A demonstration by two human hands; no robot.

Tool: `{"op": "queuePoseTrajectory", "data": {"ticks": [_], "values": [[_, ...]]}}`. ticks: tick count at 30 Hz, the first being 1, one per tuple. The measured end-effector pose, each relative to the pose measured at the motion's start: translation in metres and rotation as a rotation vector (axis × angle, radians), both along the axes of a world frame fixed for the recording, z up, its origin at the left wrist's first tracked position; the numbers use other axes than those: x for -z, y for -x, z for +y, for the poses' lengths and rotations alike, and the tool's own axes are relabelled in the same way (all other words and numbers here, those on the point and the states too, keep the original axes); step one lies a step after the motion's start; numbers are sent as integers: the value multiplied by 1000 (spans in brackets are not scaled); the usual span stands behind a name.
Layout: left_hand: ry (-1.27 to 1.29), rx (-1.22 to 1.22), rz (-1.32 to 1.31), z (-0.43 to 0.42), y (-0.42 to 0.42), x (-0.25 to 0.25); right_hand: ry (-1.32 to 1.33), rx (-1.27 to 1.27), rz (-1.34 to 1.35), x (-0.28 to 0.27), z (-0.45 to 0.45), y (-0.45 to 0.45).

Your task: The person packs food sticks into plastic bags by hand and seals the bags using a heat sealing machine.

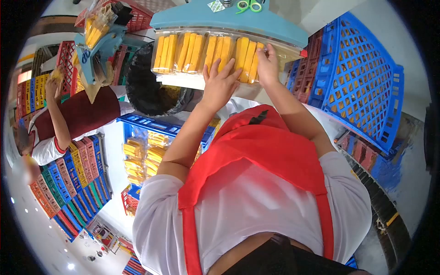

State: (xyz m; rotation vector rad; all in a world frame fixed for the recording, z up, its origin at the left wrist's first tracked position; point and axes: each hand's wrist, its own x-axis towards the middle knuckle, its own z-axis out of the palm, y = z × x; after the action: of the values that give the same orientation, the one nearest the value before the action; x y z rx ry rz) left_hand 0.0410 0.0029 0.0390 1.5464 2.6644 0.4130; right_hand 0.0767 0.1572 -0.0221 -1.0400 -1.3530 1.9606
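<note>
Right hand (268, 66): the grip was narrow, with thumb and fingers closed on the right-hand side of the end packet (247, 59), a clear bag of upright yellow sticks. Left hand (220, 85): the fingers were spread wide and nothing was enclosed; the tips lay at the lower part of the third packet (217, 51) and reached toward the end packet. How firmly either hand pressed could not be told.

The end packet was the rightmost of four set side by side, with the second packet (189, 50) and first packet (164, 52) to the left. Their upper ends met the front edge of a blue-green machine (201, 19). In judgement, sound handling called for light fingertip pressure, since the sticks might snap or shift under a hard squeeze; for film drawn flat from the side, without creases; and for upper ends brought level, with the sticks kept back from the machine's edge. The spread hand was well suited to steadying neighbours while the narrow grip trued the outermost bag.

Farther out, green-handled scissors (249, 5) lay on the machine. A black-lined bin (140, 80) stood at the left, a blue crate (151, 120) of bagged sticks below it, and a co-worker (78, 112) beyond.
</note>
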Motion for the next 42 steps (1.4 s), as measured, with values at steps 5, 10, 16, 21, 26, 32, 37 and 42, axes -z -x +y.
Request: {"op": "queuePoseTrajectory", "data": {"ticks": [5, 10, 16, 21, 26, 32, 37, 42], "values": [[-70, -17, -34, 0, -2, 2, 121, -5, 91, 9, 4, 1], [-335, -134, -99, -30, -20, 5, 7, -30, -58, 0, 7, 0], [-502, -500, -186, -134, -68, 42, 109, -206, 80, -1, 16, 1], [-311, -1150, -23, -239, -93, 98, 16, -245, -3, 9, 33, 0], [-34, -1570, -312, -317, -152, 177, 154, -319, 25, -13, 23, -3], [82, -1507, -912, -321, -183, 230, -304, -189, -323, -31, 32, -47], [198, -1329, -888, -317, -183, 308, -599, -401, -293, -72, 19, -51], [-104, -1973, -1114, -291, -153, 280, -782, -544, -277, -93, -26, -30]]}}
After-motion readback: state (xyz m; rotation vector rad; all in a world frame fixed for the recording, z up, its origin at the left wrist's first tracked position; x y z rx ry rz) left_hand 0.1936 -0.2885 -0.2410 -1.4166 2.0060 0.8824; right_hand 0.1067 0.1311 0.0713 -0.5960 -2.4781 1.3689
